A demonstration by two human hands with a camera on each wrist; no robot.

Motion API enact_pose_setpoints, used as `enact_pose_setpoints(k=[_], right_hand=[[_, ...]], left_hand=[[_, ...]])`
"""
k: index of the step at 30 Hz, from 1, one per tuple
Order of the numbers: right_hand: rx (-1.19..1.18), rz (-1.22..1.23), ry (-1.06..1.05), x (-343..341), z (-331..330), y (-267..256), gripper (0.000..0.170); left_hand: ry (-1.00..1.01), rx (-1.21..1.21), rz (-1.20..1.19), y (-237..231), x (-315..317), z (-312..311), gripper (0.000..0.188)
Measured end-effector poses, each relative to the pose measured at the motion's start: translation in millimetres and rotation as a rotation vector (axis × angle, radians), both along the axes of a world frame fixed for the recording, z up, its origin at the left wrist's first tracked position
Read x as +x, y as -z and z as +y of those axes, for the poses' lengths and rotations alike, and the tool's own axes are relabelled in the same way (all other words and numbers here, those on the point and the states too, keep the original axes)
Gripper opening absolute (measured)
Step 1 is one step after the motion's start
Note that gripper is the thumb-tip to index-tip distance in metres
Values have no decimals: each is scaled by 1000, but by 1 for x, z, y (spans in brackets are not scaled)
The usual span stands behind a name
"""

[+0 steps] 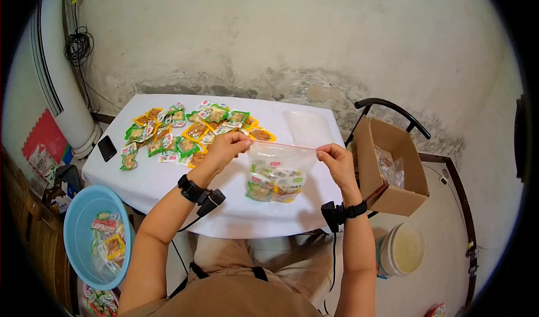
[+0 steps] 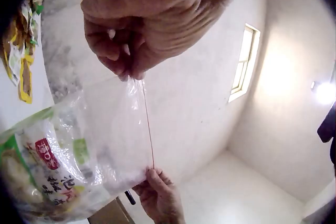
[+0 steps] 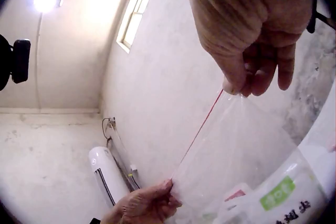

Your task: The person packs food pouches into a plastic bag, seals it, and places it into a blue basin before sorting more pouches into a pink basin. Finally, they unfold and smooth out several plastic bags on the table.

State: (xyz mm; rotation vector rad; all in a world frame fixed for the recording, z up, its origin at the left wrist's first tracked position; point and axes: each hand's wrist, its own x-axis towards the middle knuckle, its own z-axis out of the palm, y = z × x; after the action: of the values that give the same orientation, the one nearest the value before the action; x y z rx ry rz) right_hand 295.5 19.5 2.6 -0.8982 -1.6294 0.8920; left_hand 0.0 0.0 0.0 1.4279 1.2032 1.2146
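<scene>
I see the left hand [image 1: 227, 150] and right hand [image 1: 340, 164] each pinching a top corner of the bag [image 1: 281, 157], red strip [image 1: 286, 145] taut between. Bag hangs upright over the table [image 1: 227, 219], packets [image 1: 275, 185] low inside; I can't tell whether it touches.

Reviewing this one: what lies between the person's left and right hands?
The clear bag's top edge, its red line running from the left hand to the right hand; the head view shows this.
</scene>
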Motion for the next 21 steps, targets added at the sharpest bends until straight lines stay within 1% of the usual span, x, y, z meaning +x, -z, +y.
enact_pose_setpoints(k=[3, 5, 9, 11, 12, 14, 15, 17, 21], right_hand=[[-15, 8, 1, -1, -2, 0, 8], [-3, -19, 5, 0, -4, -1, 8], [8, -16, -3, 4, 1, 4, 8], [24, -25, 25, 3, 4, 6, 8], [26, -24, 26, 1, 4, 6, 8], [10, -14, 38, -1, 2, 5, 9], [9, -13, 41, -2, 2, 5, 9], [22, 6, 23, -2, 3, 6, 10], [27, -20, 24, -2, 1, 6, 10]], left_hand=[[-6, 24, 26, 3, 0, 1, 13], [-21, 68, -50, 6, 2, 2, 12], [-40, 115, -44, 12, 6, 5, 11], [-98, 188, 17, 14, 6, 8, 10], [-97, 190, 18, 16, 7, 10, 10], [-138, 287, 39, 21, 8, 13, 9], [-135, 286, 40, 21, 9, 12, 9], [-192, 368, 124, 22, 11, 12, 9], [-242, 446, 182, 22, 16, 8, 10]])
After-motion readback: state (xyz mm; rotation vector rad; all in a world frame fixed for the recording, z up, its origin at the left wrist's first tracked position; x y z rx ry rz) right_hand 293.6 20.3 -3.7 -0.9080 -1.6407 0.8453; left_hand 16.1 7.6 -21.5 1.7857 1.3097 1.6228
